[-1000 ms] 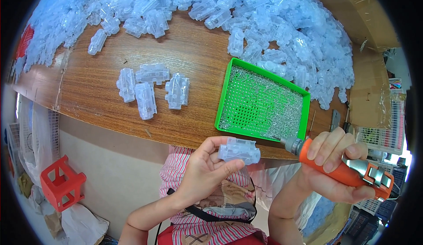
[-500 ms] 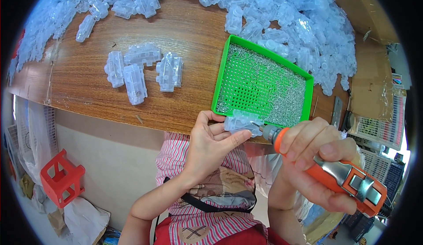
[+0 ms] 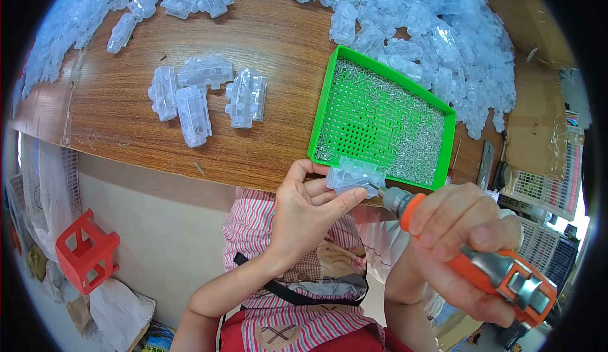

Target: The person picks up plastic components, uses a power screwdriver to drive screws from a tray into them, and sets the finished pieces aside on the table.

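My left hand (image 3: 316,201) pinches a clear plastic housing (image 3: 354,173) at the near edge of the green tray (image 3: 315,121). In my right hand (image 3: 462,228) is an orange electric screwdriver (image 3: 484,264), its fingers wrapped round the grip. The tool's bit meets the right end of the housing; whether a screw sits at the tip is too small to tell. Many small silver screws (image 3: 418,127) lie in the perforated tray, thickest on its right side. To the left, several similar clear housings (image 3: 193,114) rest in a small group on the wooden table.
Large heaps of clear plastic parts (image 3: 437,42) cover the far side of the wooden table (image 3: 272,48). A metal ruler (image 3: 485,164) and a thin dark-handled tool (image 3: 500,162) lie right of the tray. On the floor at left stands a red stool (image 3: 87,251). Cardboard (image 3: 538,118) borders the right.
My right hand and the screwdriver have shifted slightly right and down, with the bit still at the housing. The view has moved a little. My left hand keeps its hold.
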A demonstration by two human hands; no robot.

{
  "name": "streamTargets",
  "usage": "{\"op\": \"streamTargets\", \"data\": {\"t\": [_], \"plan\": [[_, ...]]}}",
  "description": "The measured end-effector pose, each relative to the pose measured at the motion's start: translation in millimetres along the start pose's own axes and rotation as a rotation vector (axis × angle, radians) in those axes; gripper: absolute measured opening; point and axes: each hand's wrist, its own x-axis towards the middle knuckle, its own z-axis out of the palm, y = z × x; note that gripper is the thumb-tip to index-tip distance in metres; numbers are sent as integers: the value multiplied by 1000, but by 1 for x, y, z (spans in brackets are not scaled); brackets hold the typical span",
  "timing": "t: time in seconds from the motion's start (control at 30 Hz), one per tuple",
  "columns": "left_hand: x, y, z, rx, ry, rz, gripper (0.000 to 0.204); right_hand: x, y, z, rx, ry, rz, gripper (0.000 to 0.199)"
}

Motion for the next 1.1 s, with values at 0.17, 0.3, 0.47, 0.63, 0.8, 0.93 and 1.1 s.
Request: {"op": "streamTargets", "data": {"t": [0.17,0.3,0.47,0.63,0.8,0.93,1.1], "plan": [[-20,10,-9,211,-189,83,41,16,-5,-18,8,97,11,73],[-20,43,-4,793,-396,447,41,22,7,-26,96,106,33,80],[10,38,21,715,-361,525,39,22,18,-20,178,145,83,84],[21,40,21,625,-180,225,36,27,17,-26,132,305,21,84],[7,45,10,495,-160,268,37,11,30,-40,108,299,33,82],[-18,38,-3,275,-295,8,38,-8,47,-42,129,294,95,80],[-15,14,-4,161,-230,-139,33,-15,64,-43,166,223,80,78]]}}
